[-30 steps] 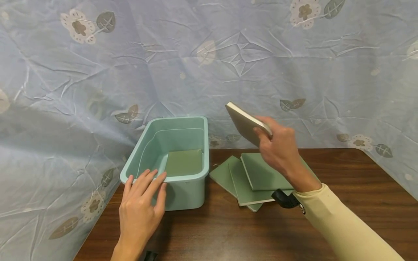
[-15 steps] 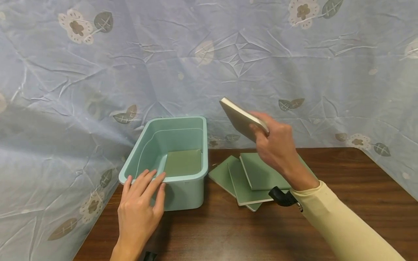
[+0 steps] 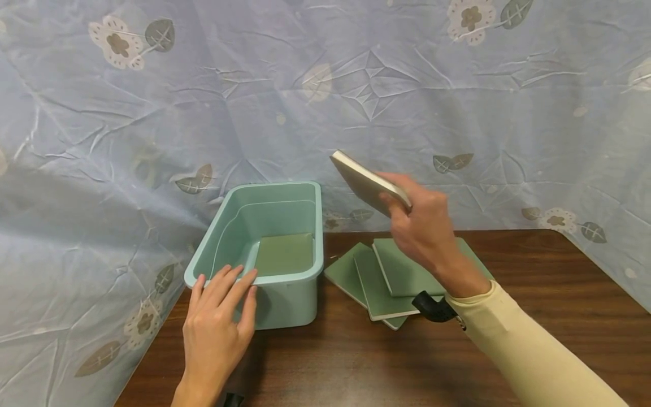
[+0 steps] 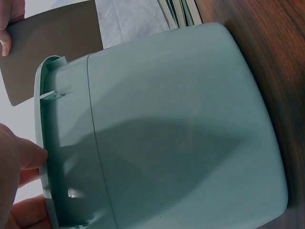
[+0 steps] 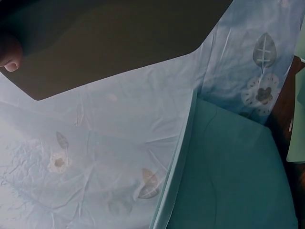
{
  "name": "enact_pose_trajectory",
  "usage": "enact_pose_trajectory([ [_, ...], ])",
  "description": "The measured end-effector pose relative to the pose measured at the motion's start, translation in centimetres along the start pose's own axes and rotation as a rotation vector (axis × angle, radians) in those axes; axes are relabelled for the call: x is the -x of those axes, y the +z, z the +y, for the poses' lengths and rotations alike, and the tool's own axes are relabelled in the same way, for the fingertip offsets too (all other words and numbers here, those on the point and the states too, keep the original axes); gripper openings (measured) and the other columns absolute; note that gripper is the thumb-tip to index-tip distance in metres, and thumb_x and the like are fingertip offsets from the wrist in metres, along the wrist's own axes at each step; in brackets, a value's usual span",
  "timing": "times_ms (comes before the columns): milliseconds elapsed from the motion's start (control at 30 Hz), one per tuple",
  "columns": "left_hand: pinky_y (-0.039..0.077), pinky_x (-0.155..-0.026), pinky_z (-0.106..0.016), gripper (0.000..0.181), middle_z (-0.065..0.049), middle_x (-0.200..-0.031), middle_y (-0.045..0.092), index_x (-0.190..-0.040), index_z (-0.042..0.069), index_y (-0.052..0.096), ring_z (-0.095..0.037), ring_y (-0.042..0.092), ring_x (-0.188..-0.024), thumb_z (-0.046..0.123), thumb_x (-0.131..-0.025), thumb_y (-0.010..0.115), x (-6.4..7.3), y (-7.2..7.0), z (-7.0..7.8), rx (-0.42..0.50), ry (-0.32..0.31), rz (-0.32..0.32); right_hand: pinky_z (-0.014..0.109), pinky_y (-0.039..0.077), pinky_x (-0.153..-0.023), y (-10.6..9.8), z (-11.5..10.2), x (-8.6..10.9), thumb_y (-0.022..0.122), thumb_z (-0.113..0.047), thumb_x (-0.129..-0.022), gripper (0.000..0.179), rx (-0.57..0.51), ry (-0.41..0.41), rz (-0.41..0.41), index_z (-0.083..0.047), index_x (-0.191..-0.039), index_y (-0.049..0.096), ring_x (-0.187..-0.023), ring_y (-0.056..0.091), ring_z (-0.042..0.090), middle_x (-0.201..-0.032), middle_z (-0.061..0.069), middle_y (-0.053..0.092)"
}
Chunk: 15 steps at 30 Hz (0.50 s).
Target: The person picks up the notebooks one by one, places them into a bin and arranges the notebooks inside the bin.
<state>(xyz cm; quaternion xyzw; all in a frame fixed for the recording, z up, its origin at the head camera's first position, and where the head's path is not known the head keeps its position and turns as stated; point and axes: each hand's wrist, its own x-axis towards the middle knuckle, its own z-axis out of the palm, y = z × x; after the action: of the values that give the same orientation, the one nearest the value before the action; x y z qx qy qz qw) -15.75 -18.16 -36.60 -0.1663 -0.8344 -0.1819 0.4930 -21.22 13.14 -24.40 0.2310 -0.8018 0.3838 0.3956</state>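
Note:
In the head view my right hand (image 3: 424, 226) grips a green notebook (image 3: 366, 183) by its near end, thumb on the cover facing the bin, cream page edge up. It is held tilted in the air, right of the pale green plastic bin (image 3: 290, 302). Its cover (image 5: 128, 47) looks dark from below in the right wrist view. My left hand (image 3: 218, 325) rests on the bin's near rim, fingers laid over it and fairly straight, thumb tip just below. Another green notebook (image 3: 285, 254) lies flat on the bin's floor.
Several green notebooks (image 3: 389, 308) lie in a loose, fanned pile on the brown wooden table (image 3: 356, 367), right of the bin. A floral grey-blue cloth (image 3: 254, 113) hangs behind the table and along its left side.
My right hand has carried the notebook a little to the left, nearer the bin. The left hand stays on the rim; the bin and pile have not moved.

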Motion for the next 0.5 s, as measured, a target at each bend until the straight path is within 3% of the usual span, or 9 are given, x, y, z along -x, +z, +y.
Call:
enact_pose_trajectory([
  [400,0.037,-0.105,-0.065,0.027,-0.013,-0.115,0.072,-0.114,0.010,0.074,-0.035,0.064,-0.115,0.019,-0.091,0.065,0.1,0.1,0.0,0.000,-0.004,-0.009,0.035,0.059,-0.070,1.5,-0.7,0.1,0.069,0.000,-0.088,0.034,-0.036,-0.155,-0.036,-0.006,-0.121,0.069,-0.089,0.074,0.022,-0.113,0.013,0.074],
  [500,0.037,-0.105,-0.065,0.027,-0.014,-0.115,0.072,-0.114,0.010,0.074,-0.036,0.064,-0.115,0.019,-0.091,0.065,0.1,0.1,0.0,0.000,-0.003,-0.009,0.033,0.055,-0.065,2.0,-0.8,0.3,0.069,0.000,-0.088,0.035,-0.028,-0.197,-0.045,-0.008,-0.122,0.069,-0.076,0.069,0.017,-0.110,0.012,0.075],
])
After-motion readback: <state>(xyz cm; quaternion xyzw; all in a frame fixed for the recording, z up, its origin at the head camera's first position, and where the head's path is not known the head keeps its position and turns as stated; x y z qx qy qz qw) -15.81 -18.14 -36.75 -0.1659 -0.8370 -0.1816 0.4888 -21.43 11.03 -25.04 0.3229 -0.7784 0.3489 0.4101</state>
